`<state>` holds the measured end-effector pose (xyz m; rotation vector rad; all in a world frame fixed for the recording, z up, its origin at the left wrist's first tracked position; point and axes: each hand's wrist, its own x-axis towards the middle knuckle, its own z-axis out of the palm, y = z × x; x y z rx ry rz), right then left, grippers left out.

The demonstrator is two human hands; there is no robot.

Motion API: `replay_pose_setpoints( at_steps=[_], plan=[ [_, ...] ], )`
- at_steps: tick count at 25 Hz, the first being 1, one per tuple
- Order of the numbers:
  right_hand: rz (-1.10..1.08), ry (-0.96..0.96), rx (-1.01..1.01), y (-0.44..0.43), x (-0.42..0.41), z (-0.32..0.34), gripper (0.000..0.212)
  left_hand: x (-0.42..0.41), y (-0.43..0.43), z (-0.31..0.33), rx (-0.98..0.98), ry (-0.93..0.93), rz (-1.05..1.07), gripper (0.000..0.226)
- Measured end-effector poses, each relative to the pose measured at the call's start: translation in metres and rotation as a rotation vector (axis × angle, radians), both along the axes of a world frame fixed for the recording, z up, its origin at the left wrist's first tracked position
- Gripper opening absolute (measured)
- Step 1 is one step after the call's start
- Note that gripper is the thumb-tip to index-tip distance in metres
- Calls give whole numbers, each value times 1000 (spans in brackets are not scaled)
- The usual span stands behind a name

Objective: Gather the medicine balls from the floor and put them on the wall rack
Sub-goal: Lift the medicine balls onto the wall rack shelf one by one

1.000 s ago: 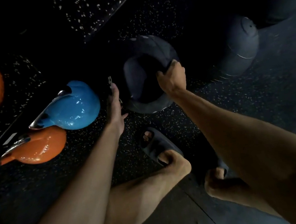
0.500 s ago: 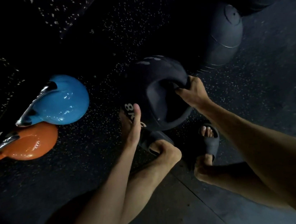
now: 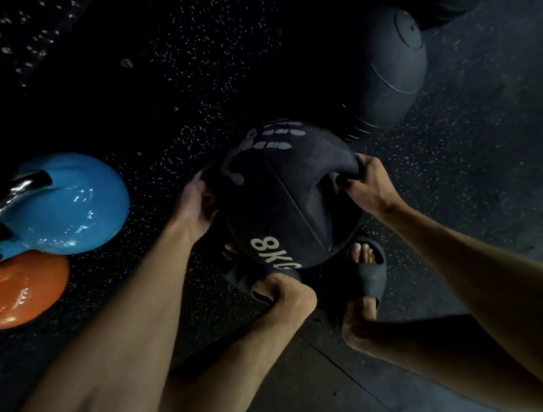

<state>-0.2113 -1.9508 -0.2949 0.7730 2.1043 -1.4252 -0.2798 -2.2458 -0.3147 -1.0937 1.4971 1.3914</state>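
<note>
Medicine ball (image 3: 283,200) is clasped by left hand (image 3: 194,205) and right hand (image 3: 372,185), fingers (image 3: 353,181) curled; toes (image 3: 364,255) beneath are endangered by slippage.

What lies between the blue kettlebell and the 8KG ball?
In the head view, bare speckled floor beside the blue kettlebell, then the left hand holding the 8KG ball.

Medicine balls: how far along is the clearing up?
Done: nothing that shows; the wall rack is out of view. In hand: the left hand and right hand grip the 8 kg ball by its sides, above the feet. Left: at least one more dark ball lies on the floor beyond, so the job looks far from finished.
</note>
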Motion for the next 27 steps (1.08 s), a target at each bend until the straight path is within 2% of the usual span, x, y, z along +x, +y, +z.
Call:
replay_pose_setpoints(
  at_steps=[5, 7, 9, 12, 15, 17, 19, 21, 24, 27],
  plan=[
    [-10, -13, 14, 3, 2, -13, 20, 28, 11, -1, 83, -113, 20, 55],
    [-19, -33, 44, -5, 1, -12, 15, 25, 15, -1, 133, -94, 60, 64],
    [-22, -47, 116, -11, 1, -4, 14, 14, 9, 4, 132, -69, 11, 67],
    [-37, -111, 146, -16, 11, 13, 37, 16, 2, 34, 126, -82, -135, 74],
    [-76, -175, 97, -24, 27, 62, 45, 38, -7, 86, 118, -83, -169, 70],
    [-116, -193, 72, -29, 34, 112, 43, 52, -12, 132, 121, -62, -108, 61],
    [-146, -217, 72, -34, 42, 168, 32, 65, -13, 198, 76, -31, -80, 54],
    [-182, -240, 65, -36, 54, 222, 31, 80, -10, 267, 48, -6, -30, 50],
    [-225, -281, 32, -34, 71, 327, 34, 105, -1, 401, 142, 90, 32, 50],
    [-231, -289, -1, -29, 81, 428, 26, 142, 5, 512, 109, 203, 83, 46]
  ],
)
